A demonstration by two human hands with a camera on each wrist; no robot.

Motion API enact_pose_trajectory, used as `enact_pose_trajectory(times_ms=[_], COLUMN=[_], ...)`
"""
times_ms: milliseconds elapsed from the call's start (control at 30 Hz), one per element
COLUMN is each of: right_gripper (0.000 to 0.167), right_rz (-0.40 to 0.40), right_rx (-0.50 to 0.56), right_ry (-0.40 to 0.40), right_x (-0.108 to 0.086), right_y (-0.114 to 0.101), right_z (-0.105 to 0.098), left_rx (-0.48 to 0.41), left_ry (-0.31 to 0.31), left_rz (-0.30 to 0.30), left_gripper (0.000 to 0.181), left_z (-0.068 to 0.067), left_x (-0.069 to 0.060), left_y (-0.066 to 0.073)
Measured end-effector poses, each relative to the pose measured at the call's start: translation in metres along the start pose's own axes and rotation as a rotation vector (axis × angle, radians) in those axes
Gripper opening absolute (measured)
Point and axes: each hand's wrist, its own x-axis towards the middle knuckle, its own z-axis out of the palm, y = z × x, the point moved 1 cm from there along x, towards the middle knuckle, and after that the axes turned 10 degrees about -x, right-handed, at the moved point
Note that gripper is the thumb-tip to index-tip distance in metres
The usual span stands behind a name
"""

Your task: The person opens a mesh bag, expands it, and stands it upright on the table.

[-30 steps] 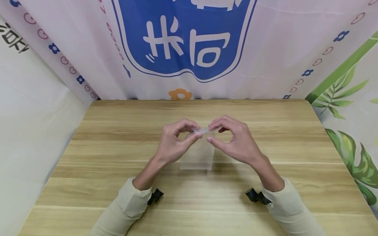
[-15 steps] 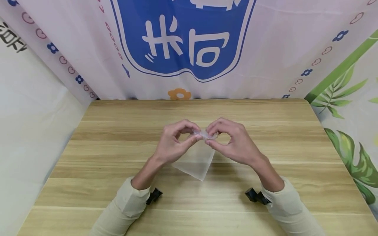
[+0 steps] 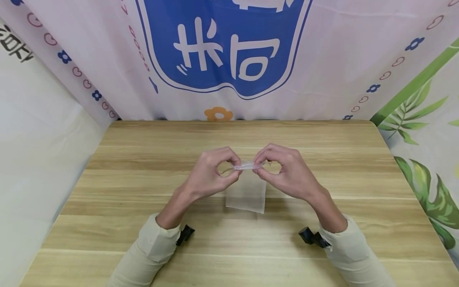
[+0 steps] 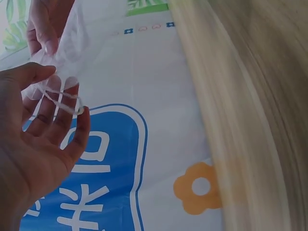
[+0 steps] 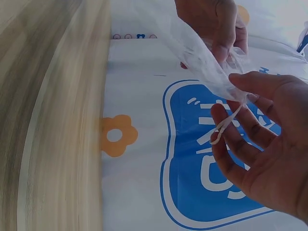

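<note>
The sheer pouch [image 3: 247,195] is now hung almost squarely between the left hand [image 3: 213,173] and the right hand [image 3: 285,170], where it was slanted down to one corner half a second ago. Its bunched top is drawn out into a short, nearly straight band, so the mouth seems to be brought under more even control from both sides. The grip of each hand is clamped on one end of that band, with the thumb and fingertips brought together over the thin material. In the right wrist view, a loop of pale cord [image 5: 222,129] is draped by the lower fingers; a similar one is seen at the left. The pouch is held above the counter [image 3: 125,159].
</note>
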Motion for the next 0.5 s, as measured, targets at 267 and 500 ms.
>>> enact_pose_trajectory(times_ms=[267, 500], right_gripper=[0.017, 0.014], right_rz=[0.001, -0.012], right_rx=[-0.066, -0.056], right_ry=[-0.003, -0.020], right_x=[0.0002, -0.0004], right_y=[0.0017, 0.0029], right_z=[-0.0039, -0.0035], left_rx=[0.048, 0.041], left_ry=[0.005, 0.011], left_rz=[0.012, -0.012], left_gripper=[0.011, 0.013], left_z=[-0.0046, -0.0054], left_x=[0.0000, -0.0006], left_y=[-0.0014, -0.0026])
